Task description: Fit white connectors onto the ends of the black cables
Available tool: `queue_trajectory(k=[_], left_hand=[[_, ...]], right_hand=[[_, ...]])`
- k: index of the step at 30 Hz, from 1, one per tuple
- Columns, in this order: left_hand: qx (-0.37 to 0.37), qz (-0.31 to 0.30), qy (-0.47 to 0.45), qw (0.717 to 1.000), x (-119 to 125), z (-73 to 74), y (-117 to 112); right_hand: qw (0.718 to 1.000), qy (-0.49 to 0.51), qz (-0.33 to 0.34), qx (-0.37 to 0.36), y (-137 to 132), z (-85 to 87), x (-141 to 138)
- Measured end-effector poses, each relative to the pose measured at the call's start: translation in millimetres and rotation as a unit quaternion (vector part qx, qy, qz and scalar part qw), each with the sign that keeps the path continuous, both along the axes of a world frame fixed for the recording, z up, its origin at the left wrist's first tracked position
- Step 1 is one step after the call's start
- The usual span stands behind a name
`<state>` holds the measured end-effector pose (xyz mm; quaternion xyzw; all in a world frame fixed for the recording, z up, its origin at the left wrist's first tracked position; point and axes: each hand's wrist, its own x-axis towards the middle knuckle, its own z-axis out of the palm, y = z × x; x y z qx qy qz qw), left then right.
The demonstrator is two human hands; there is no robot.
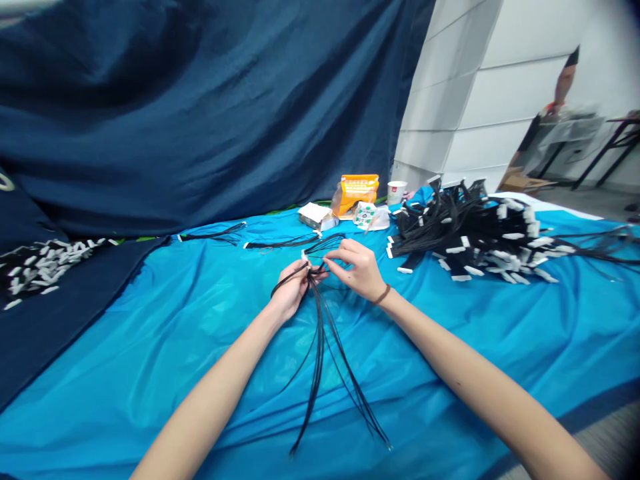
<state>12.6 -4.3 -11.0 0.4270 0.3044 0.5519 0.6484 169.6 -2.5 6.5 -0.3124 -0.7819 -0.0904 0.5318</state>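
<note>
A bundle of thin black wires (320,333) with a white connector (305,255) at its upper end is held over the middle of the blue-covered table. My left hand (291,288) is closed around the bundle just below the connector, and one wire loops over its outer side. With thumb and forefinger pinched together, my right hand (357,267) grips a single black wire close to the connector. The wires' loose ends fan out downward toward me in two main strands. My fingers partly hide where the wires meet the connector.
A large heap of black cables (465,227) with white connectors lies at right, another pile (45,267) at far left. Behind my hands are loose wire sets (215,235), a small box (318,216), an orange pouch (356,195) and a paper cup (397,192). A person's arm (565,83) shows far right.
</note>
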Motion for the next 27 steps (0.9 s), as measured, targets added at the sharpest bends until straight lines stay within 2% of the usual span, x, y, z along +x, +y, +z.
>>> queue_trajectory(k=[27], left_hand=[[0.008,-0.007,0.042,0.999,0.2,-3.6,1.7]], right_hand=[[1.000,-0.015,-0.007,-0.004,0.0,0.3,1.1]])
